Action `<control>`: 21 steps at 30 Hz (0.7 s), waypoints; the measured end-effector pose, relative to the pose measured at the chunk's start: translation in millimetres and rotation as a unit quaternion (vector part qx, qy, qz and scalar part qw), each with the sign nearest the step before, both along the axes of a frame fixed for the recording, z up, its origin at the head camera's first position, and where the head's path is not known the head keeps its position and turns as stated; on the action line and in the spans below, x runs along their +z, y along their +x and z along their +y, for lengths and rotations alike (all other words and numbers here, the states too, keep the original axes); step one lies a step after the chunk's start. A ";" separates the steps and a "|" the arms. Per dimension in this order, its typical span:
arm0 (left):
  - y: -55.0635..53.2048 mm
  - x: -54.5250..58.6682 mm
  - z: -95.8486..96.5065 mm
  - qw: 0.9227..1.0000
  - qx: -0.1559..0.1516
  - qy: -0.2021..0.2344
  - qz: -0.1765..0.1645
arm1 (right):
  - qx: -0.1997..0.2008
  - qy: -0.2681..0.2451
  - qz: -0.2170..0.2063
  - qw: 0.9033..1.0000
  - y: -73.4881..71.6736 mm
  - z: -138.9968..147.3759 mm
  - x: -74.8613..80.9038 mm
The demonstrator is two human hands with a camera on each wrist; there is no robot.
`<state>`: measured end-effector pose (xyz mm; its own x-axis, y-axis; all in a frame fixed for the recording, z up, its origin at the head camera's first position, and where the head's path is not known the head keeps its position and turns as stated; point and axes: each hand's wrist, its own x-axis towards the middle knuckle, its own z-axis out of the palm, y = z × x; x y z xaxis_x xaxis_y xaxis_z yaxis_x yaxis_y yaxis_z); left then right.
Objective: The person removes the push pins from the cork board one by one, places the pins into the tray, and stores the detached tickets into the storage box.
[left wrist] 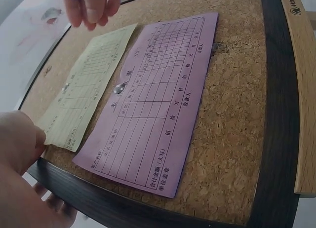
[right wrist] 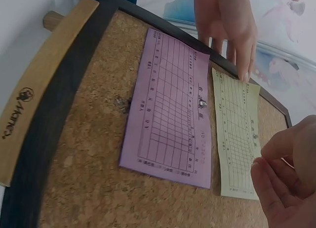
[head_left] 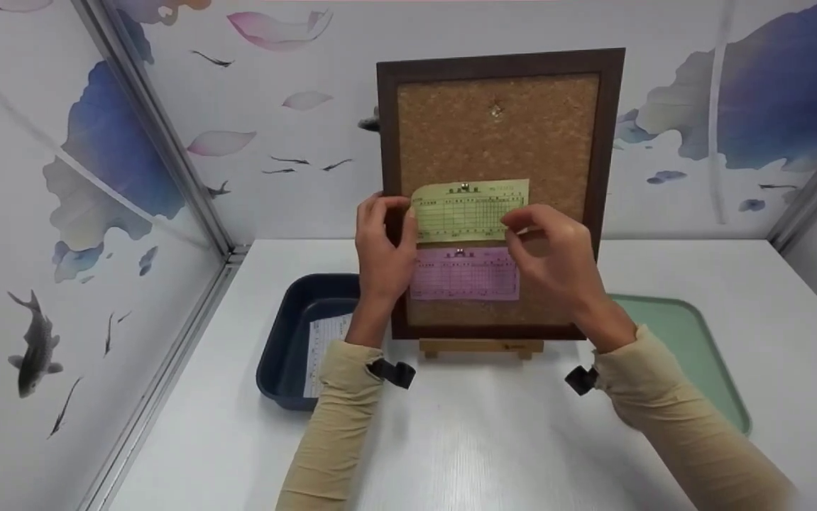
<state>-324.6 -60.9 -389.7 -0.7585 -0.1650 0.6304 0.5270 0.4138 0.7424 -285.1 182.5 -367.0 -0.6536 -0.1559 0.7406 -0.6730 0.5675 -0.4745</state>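
Beige sleeves (head_left: 330,433): reaching in from the near side, with black wrist straps (head_left: 397,374) at the cuffs.
Counter (head_left: 465,440): white, running back to a patterned wall (head_left: 294,206).
Cork board (head_left: 451,142): dark-framed, propped upright on a wooden easel (head_left: 483,347), far middle.
Green tray (head_left: 671,341): flat at right, partly behind the right sleeve.
Dark blue tray (head_left: 277,333): at left, with a printed white slip (head_left: 317,344) inside.
Left grip (head_left: 387,262): across the board's left frame, thumb and finger pinching the left edge of the yellow slip (head_left: 458,213).
Right grip (head_left: 557,252): thumb and fingertips drawn nearly together in front of the yellow slip's right end; cannot tell if touching or holding anything small.
Yellow slip: on the cork at mid-height, upper left corner bent.
Pink slip (head_left: 465,277): just below, flat against the cork.
Silver pin (head_left: 465,187): at the yellow slip's top middle.
Second pin (head_left: 460,253): likewise on the pink slip.
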 end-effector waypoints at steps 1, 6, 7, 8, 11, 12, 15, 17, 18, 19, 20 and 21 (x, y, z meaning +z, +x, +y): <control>-0.5 0.2 0.2 1.000 0.002 0.003 0.002 | 0.002 0.002 0.000 1.000 -1.9 -2.5 2.3; -3.0 0.0 2.2 1.000 0.006 0.010 0.009 | -0.004 0.016 0.002 1.000 -10.3 -12.8 11.9; -3.4 -0.3 2.4 1.000 0.006 0.011 0.009 | -0.006 0.019 0.001 1.000 -12.0 -14.8 13.4; -3.5 -0.5 2.6 1.000 0.007 0.012 0.009 | -0.009 0.021 0.000 1.000 -14.1 -16.8 14.6; -3.7 -0.5 3.2 1.000 0.007 0.018 0.010 | -0.012 0.028 -0.009 1.000 -20.9 -22.2 17.4; -3.6 -0.6 3.3 1.000 0.008 0.019 0.010 | -0.012 0.029 -0.012 0.999 -23.1 -23.9 18.1; -3.6 -0.5 3.6 1.000 0.008 0.019 0.013 | -0.012 0.034 -0.013 0.999 -28.6 -28.2 20.1; -3.9 -0.5 3.5 1.000 0.008 0.016 0.016 | -0.013 0.037 -0.009 0.999 -31.1 -31.1 20.9; -4.0 -0.5 3.5 1.000 0.007 0.015 0.017 | -0.013 0.038 -0.006 0.999 -32.3 -32.4 21.2; -4.2 -0.6 3.5 1.000 0.008 0.014 0.018 | -0.014 0.039 -0.002 0.999 -33.4 -33.7 21.2; -4.4 -0.7 3.4 1.000 0.008 0.014 0.018 | -0.016 0.041 0.002 0.999 -34.4 -35.0 21.0; -4.2 -0.6 3.5 1.000 0.009 0.014 0.017 | -0.017 0.039 0.005 0.999 -35.2 -36.3 20.9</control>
